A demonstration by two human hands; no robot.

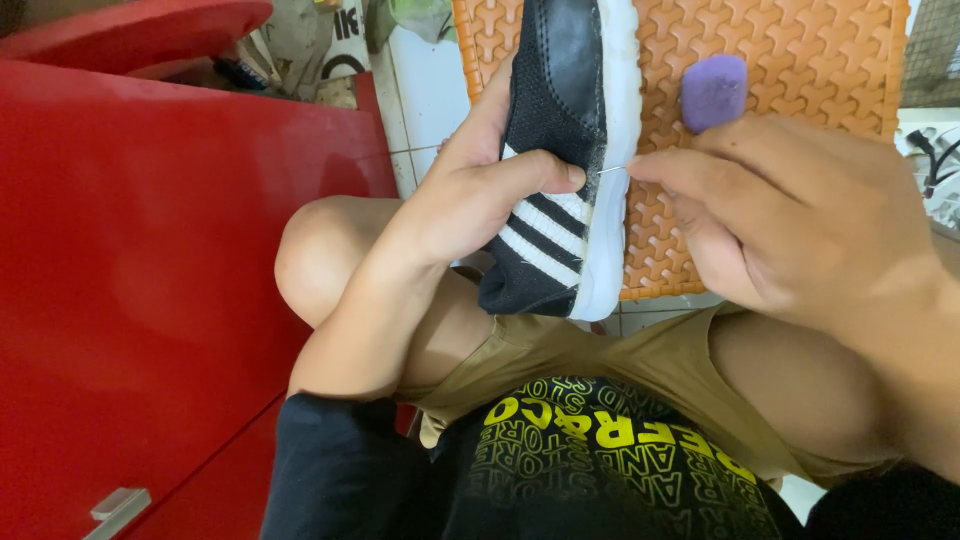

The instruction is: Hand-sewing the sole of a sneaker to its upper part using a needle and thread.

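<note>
Left hand (470, 190) is what we've got wrapped around the black sneaker (560, 150), thumb pressed across the white stripes on its side and fingers behind, so it's closed firmly on the shoe. Our right hand (790, 220) is pinched shut on a thin needle (612, 169), tip right at the seam where the dark upper meets the white sole (610, 200).

The sneaker sits tilted on its side, held above our knees and partly over an orange woven plastic stool (800, 60). We'd guess it's light and easy to turn; the mesh upper looks soft and squashy, while the sole edge looks rubbery and stiffer, so gripping across the midfoot like this seems the steadiest hold. The needle is tiny and probably slippery, so fingertip pinch only.

A purple lump (714, 92), maybe wax or soap, rests on the stool just beside the shoe. No real containers in sight; a red cabinet (150, 280) with a metal handle (118, 508) stands closed on our left, contents hidden.
</note>
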